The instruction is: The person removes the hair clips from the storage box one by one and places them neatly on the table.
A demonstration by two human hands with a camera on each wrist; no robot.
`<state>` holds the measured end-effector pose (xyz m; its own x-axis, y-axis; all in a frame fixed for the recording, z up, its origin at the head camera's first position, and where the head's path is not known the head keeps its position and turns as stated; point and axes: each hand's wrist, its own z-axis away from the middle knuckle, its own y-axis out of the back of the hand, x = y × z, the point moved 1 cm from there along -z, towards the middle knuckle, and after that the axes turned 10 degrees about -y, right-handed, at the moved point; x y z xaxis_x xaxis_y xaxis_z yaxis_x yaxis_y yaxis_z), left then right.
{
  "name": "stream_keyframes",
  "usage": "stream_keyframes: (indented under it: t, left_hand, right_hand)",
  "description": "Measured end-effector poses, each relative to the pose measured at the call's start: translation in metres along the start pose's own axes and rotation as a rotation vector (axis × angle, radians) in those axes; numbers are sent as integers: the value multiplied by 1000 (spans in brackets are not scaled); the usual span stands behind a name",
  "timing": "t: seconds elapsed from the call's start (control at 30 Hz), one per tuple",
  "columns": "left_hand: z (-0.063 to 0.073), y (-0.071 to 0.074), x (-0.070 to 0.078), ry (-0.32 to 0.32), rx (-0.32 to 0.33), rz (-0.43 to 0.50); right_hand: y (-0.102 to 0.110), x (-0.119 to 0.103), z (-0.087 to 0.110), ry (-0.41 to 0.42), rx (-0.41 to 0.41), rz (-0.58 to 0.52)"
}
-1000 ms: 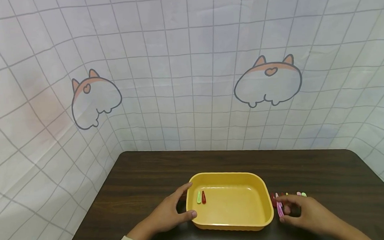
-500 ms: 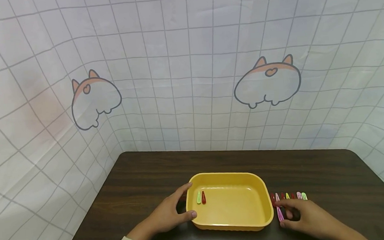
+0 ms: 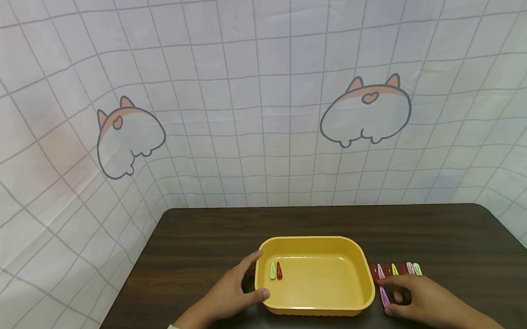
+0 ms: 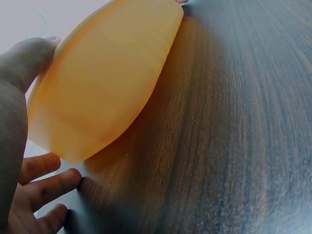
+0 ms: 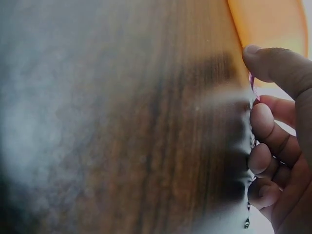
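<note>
A yellow tray [image 3: 318, 312] stands on the dark table, a green hair clip [image 3: 272, 271] and a red hair clip [image 3: 279, 271] side by side in its left part. My left hand [image 3: 227, 293] rests at the tray's left end, thumb and index finger apart on the rim; its other fingers show beside the outer wall in the left wrist view. Right of the tray, my right hand [image 3: 420, 295] pinches a pink hair clip [image 3: 384, 296] lengthwise between thumb and index finger, low over the table. In the right wrist view, only a sliver of this pink clip [image 5: 251, 80] shows.
Several hair clips lie in a row beyond my right hand, among them a yellow clip [image 3: 394, 269], a light pink clip [image 3: 410, 267] and a pale green clip [image 3: 417, 268]. A white grid-patterned cloth [image 3: 244, 135] hangs behind the wooden table [image 3: 196, 237].
My right hand has shifted slightly toward the near side with the pink clip, uncovering more of the row of clips. The left hand and the tray have stayed put.
</note>
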<state>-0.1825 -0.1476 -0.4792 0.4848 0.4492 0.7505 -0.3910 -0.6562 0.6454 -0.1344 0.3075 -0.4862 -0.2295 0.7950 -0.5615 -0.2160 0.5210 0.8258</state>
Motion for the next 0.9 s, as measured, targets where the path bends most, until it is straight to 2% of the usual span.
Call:
stream_keyframes:
  t: [0.43,0.9]
  left_hand:
    - [1,0,-1,-6,0,2]
    - [1,0,-1,-14,1,5]
  right_hand:
    - [1,2,-1,-27,-61,-5]
    - [4,1,3,16,-26,-20]
